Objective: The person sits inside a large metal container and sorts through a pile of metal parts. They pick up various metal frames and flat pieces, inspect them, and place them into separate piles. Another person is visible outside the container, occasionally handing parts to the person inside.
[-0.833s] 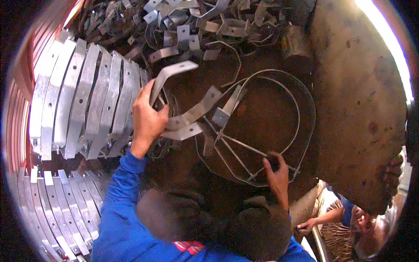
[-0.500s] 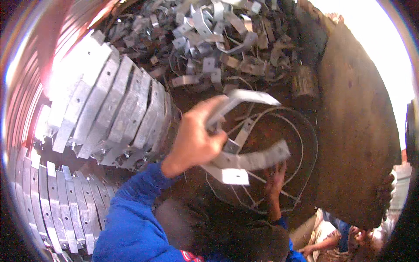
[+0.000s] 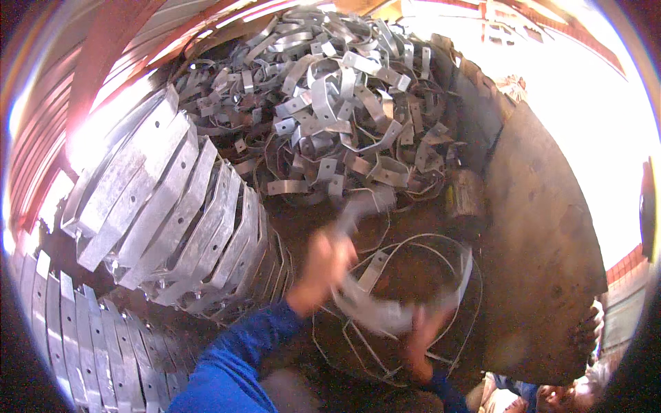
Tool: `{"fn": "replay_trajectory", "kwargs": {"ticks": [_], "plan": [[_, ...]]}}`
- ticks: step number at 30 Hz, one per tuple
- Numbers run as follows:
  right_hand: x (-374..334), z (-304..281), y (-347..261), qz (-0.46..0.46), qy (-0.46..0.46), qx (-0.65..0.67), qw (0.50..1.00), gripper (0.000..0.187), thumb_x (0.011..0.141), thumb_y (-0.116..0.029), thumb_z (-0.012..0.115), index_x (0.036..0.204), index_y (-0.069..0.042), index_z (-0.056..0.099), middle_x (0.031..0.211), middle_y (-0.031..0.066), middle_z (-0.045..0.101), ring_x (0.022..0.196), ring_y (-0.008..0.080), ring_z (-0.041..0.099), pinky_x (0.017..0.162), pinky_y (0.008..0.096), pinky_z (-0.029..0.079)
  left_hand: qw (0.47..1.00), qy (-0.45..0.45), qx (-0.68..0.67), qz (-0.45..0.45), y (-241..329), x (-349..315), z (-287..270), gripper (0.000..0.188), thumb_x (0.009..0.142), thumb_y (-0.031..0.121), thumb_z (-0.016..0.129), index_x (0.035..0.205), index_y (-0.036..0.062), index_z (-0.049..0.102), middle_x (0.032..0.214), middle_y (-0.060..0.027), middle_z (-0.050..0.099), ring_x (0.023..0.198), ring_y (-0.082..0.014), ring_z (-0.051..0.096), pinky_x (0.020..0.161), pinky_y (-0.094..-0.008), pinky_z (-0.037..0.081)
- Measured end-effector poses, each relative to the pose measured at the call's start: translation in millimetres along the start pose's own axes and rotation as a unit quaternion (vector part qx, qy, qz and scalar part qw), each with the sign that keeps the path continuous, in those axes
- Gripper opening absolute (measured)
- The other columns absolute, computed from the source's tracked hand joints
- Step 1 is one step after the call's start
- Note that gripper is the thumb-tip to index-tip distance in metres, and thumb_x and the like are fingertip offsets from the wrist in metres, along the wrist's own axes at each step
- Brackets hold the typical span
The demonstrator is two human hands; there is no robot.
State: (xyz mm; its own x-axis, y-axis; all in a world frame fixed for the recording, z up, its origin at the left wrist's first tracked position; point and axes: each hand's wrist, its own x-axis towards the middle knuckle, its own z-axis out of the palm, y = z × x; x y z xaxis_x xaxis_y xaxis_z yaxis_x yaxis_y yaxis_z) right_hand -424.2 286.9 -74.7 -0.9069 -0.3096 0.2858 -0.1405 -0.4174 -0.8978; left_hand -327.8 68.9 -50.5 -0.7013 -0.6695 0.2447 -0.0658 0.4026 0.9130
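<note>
My left hand (image 3: 326, 267), in a blue sleeve, is closed around a bent flat metal bracket (image 3: 366, 206), whose far end sticks up above the fist and is blurred. Below that fist, a curved grey bracket length (image 3: 375, 313) runs across to my right hand (image 3: 421, 343). Motion smears the right hand's fingers; they touch the metal, but their grip does not show clearly. Another bright strip end (image 3: 465, 272) rises just beyond the right hand. Under both hands stands a round wire frame (image 3: 475, 313) with thin hoops and crossbars.
A big heap of loose bent brackets (image 3: 323, 103) lies at the far side. Neatly stacked brackets (image 3: 165, 199) stand at left, with another row (image 3: 89, 337) nearer. A broad brown sheet (image 3: 544, 255) rises at right, near a short cylindrical block (image 3: 465, 196). Part of another person (image 3: 568, 399) shows at lower right.
The view has tilted up, so the scene sits lower. My left hand's bracket has swung, and my right hand has come up against the curved metal.
</note>
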Motion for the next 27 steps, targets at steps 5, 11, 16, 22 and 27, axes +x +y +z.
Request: {"fn": "replay_trajectory", "kwargs": {"ticks": [5, 11, 16, 22, 27], "plan": [[225.0, 190.1, -75.8, -0.291, -0.187, -0.222, 0.912, 0.043, 0.085, -0.027, 0.068, 0.116, -0.003, 0.052, 0.108, 0.0145, 0.058, 0.102, 0.0267, 0.058, 0.087, 0.0409, 0.045, 0.996, 0.08, -0.028, 0.006, 96.8, 123.7, -115.4, 0.038, 0.088, 0.035, 0.059, 0.115, 0.0075, 0.058, 0.097, -0.0121, 0.061, 0.083, -0.0224, 0.063, 0.073, -0.0344, 0.054], [237.4, 193.0, -33.5, -0.38, -0.222, -0.274, 0.855, 0.027, 0.087, -0.021, 0.067, 0.106, -0.002, 0.062, 0.096, 0.0142, 0.067, 0.091, 0.0245, 0.065, 0.079, 0.0397, 0.051, 0.997, -0.018, 0.069, 0.042, 85.3, 109.7, -86.0, 0.048, 0.09, 0.037, 0.058, 0.13, 0.0104, 0.054, 0.115, -0.0117, 0.06, 0.095, -0.0235, 0.061, 0.09, -0.0373, 0.048], [77.0, 68.5, 92.5, -0.091, -0.535, -0.299, 0.785, 0.058, 0.077, -0.037, 0.075, 0.122, -0.004, 0.059, 0.117, 0.0198, 0.061, 0.112, 0.0357, 0.056, 0.099, 0.041, 0.043, 0.868, -0.219, 0.422, -0.144, -136.4, -98.5, -60.6, 0.07, 0.079, 0.039, 0.072, 0.134, 0.0026, 0.048, 0.126, -0.0248, 0.054, 0.115, -0.0404, 0.054, 0.099, -0.0455, 0.043], [-38.5, 25.1, 205.8, -0.068, -0.551, -0.422, 0.717, 0.04, 0.084, -0.04, 0.07, 0.095, -0.001, 0.067, 0.085, 0.0194, 0.066, 0.081, 0.0303, 0.065, 0.085, 0.0421, 0.049, 0.772, -0.24, 0.576, -0.12, -257.4, -157.9, -87.7, 0.046, 0.079, 0.021, 0.068, 0.122, 0.009, 0.057, 0.111, -0.0173, 0.058, 0.096, -0.0347, 0.062, 0.077, -0.0456, 0.052], [-31.9, 30.6, 169.8, 0.192, -0.285, -0.276, 0.898, 0.036, 0.094, -0.033, 0.06, 0.084, 0.001, 0.067, 0.072, 0.0067, 0.065, 0.068, 0.0169, 0.06, 0.078, 0.0326, 0.046, 0.79, -0.222, 0.569, 0.054, -241.8, -146.1, -93.9, 0.031, 0.077, 0.01, 0.062, 0.108, 0.0094, 0.063, 0.095, -0.0134, 0.06, 0.076, -0.032, 0.064, 0.061, -0.0435, 0.053]]}}
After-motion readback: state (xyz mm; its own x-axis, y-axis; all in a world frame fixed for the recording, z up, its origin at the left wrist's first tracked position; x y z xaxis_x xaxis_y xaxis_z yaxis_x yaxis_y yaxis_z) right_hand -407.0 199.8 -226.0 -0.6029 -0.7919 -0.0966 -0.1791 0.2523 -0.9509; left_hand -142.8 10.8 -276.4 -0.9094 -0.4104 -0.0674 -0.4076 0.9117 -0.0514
